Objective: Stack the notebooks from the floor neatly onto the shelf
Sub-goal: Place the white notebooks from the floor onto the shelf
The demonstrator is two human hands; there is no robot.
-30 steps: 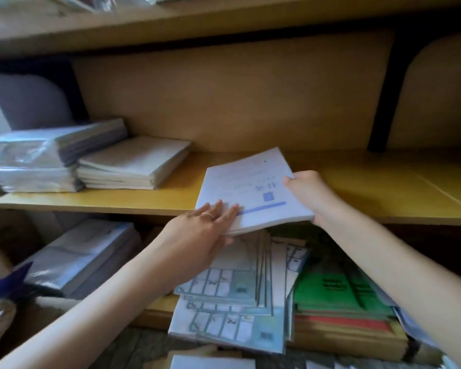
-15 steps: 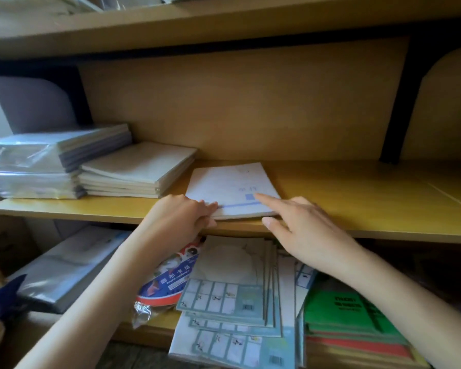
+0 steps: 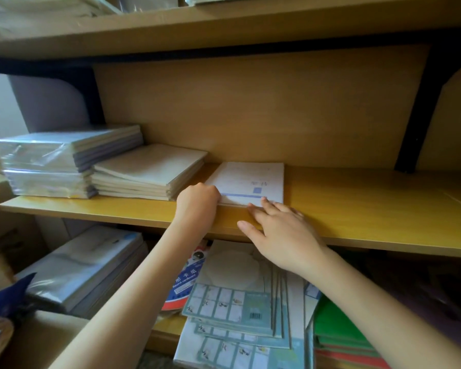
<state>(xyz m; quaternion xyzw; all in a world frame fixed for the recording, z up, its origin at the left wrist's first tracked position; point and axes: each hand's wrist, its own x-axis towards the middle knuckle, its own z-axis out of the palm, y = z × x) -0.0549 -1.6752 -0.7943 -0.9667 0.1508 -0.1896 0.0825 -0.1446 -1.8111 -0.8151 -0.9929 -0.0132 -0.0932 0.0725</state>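
Comparing with 1.0 s ago: the thin white notebook with a blue stripe [image 3: 250, 181] was then in the air, tilted, with its near half hanging past the shelf edge. At 0.5 s ago it lay flat close to the front lip. Now it lies flat further in on the yellow wooden shelf [image 3: 357, 209], its far edge close to the brown back panel [image 3: 250, 107] and its sides squarer to the shelf front.

Left hand [image 3: 197, 202]: fingers curled, knuckles up, set against the notebook's 7 o'clock corner. Whether it pinches the cover cannot be told, as the fingertips are hidden. One second ago this hand lay flat and spread on the cover.

Right hand [image 3: 280, 233]: fingers straight and spread, holding nothing, fingertips [image 3: 264, 201] touching the notebook's near edge at 5 o'clock. One second ago it gripped the right edge.

At the notebook's 9 o'clock, just beside it, is the stack of cream-covered notebooks [image 3: 149, 173]. Contact between them cannot be judged. Further out at 9 o'clock are the plastic-wrapped bundles of grey notebooks [image 3: 64, 161], position unchanged.

At 6 o'clock, on the lower shelf, are the teal grid-printed booklets [image 3: 237, 310]. The green-covered books [image 3: 336, 328] are at their 3 o'clock, arrangement as before.
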